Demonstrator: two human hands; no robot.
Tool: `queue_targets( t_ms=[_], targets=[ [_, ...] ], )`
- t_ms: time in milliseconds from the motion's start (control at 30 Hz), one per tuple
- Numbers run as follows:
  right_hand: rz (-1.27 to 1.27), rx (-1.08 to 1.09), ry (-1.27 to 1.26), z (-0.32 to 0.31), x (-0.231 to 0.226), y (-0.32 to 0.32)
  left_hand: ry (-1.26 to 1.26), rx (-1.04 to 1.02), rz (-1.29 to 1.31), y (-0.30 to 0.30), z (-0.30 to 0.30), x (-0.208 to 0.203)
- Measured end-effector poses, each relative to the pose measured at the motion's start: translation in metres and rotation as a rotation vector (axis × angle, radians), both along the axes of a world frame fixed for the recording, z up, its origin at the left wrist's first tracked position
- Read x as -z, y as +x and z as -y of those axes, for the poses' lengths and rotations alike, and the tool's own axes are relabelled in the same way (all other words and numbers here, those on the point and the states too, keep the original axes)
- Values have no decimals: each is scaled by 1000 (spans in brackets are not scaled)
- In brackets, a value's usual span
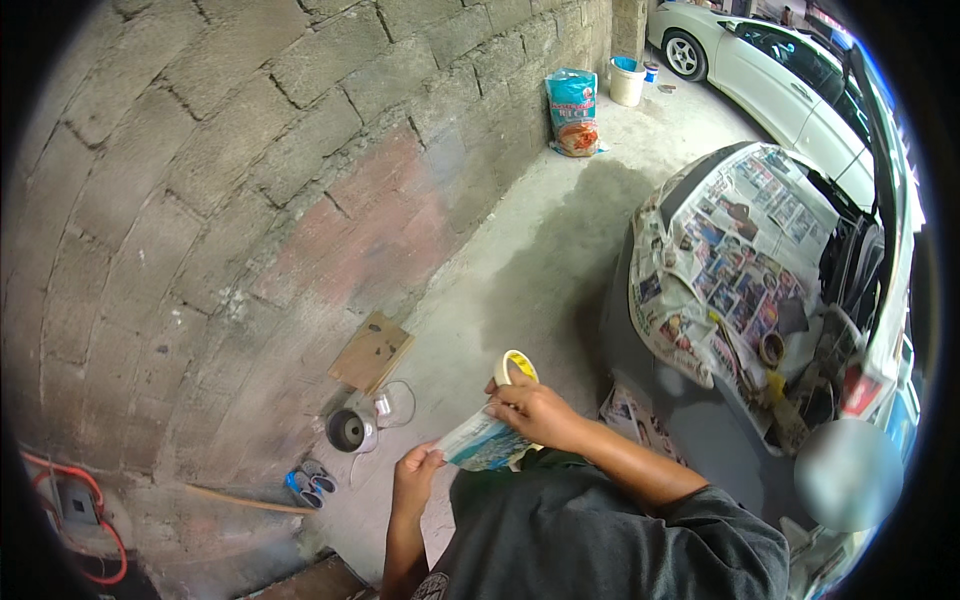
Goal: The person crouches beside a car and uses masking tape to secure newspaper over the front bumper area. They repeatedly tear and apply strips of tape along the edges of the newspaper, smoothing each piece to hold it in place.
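Nearest, the left hand [414, 472] pinches the near-left corner of a folded newspaper sheet [484, 443], while the right hand [535, 407] grasps its far edge together with 1 roll of masking tape [515, 367]; judged light, limp and tear-prone, the sheet is best held by opposite edges. To the right, a car panel [700, 420] stands masked in taped newspaper pages [735, 250]. Far off, 1 upright blue-and-orange printed sack [573, 112] leans on the block wall [250, 180] beside a pale bucket [627, 80].
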State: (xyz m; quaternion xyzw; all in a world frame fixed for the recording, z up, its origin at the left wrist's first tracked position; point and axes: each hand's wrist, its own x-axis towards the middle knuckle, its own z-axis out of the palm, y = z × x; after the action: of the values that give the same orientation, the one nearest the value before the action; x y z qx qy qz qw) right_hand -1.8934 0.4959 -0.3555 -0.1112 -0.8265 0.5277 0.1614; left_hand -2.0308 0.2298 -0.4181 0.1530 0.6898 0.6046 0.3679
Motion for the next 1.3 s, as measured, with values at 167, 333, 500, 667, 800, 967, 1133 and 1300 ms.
queue_targets(
  t_ms=[167, 333, 500, 667, 800, 967, 1133, 1300],
  targets=[
    [94, 107, -18, -81, 5, -73, -179, -107, 13, -78, -65, 44],
    [211, 323, -85, -165, 50, -115, -350, 220, 70, -155, -145, 99],
    [322, 606, -114, -244, 88, -167, -414, 638, -122, -279, -277, 135],
    [288, 971, -317, -286, 101, -201, -571, 1138, -307, -393, -429, 144],
    [233, 1257, -462, -304, 124, -210, -627, 1542, -294, -434, -512, 187],
    [256, 1392, -594, -343, 137, -235, -627, 1718, -519, -452, -578, 238],
    [394, 1379, -579, -429, 163, -261, -696, 1726, -596, -470, -680, 235],
    [46, 1439, -924, -532, 262, -279, -656, 1873, -487, -491, -775, 149]
  ],
)
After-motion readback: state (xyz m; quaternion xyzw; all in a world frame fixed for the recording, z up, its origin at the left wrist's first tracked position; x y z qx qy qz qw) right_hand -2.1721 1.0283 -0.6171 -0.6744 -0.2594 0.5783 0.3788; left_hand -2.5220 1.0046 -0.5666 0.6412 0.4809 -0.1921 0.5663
